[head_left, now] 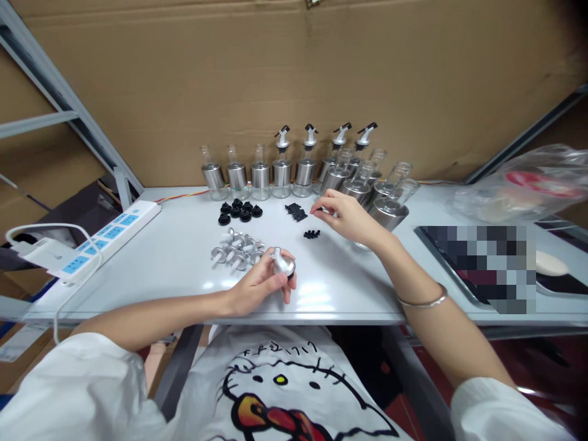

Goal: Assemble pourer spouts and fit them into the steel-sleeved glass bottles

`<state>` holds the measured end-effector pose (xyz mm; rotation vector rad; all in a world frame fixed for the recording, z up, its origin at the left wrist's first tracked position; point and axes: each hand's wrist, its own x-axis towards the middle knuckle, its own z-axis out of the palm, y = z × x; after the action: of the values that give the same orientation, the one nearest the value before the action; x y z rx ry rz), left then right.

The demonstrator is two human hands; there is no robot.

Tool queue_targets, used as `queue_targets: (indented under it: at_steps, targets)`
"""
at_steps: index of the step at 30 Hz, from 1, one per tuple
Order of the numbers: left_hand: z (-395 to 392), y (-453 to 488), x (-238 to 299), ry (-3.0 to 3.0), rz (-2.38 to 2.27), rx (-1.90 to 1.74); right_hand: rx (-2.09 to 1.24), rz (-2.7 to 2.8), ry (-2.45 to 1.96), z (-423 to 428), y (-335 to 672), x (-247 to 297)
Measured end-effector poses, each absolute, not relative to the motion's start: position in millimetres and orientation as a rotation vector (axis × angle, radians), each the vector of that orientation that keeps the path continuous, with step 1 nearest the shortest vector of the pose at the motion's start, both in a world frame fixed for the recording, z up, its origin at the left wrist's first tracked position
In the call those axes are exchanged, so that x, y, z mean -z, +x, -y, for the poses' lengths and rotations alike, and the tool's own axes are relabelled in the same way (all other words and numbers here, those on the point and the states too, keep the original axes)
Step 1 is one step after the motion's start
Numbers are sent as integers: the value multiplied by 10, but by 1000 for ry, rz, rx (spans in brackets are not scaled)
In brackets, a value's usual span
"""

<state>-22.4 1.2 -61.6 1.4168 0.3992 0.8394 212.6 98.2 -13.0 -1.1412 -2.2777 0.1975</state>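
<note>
My left hand (261, 285) is closed around a silver pourer spout (283, 263) with a black underside, held above the table's front part. My right hand (342, 214) pinches a small black part at its fingertips; its exact shape is too small to make out. Just left of those fingertips lies a cluster of black levers (296, 212). Below them sits a short row of tiny black pieces (312, 234). Silver pourer spouts (236, 248) are heaped beside my left hand. Behind that heap several black stoppers (239, 210) are grouped.
Glass bottles with steel sleeves (260, 174) line the back, some topped with lever pourers (311, 135). More bottles (388, 208) stand by my right forearm. A power strip (108, 236) lies left. A dark tablet-like device (452, 263) and a plastic bag (519, 187) are right.
</note>
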Motion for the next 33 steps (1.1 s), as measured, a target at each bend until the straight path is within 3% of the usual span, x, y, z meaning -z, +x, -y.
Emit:
queue_targets:
  at_steps: [15, 33]
  targets:
    - [-4, -230, 586, 1399, -449, -804, -379, 2322, -1422, -1037, 2107, 221]
    - [-2, -218, 567, 1382, -484, -735, -222, 2507, -1428, -1170, 2131, 373]
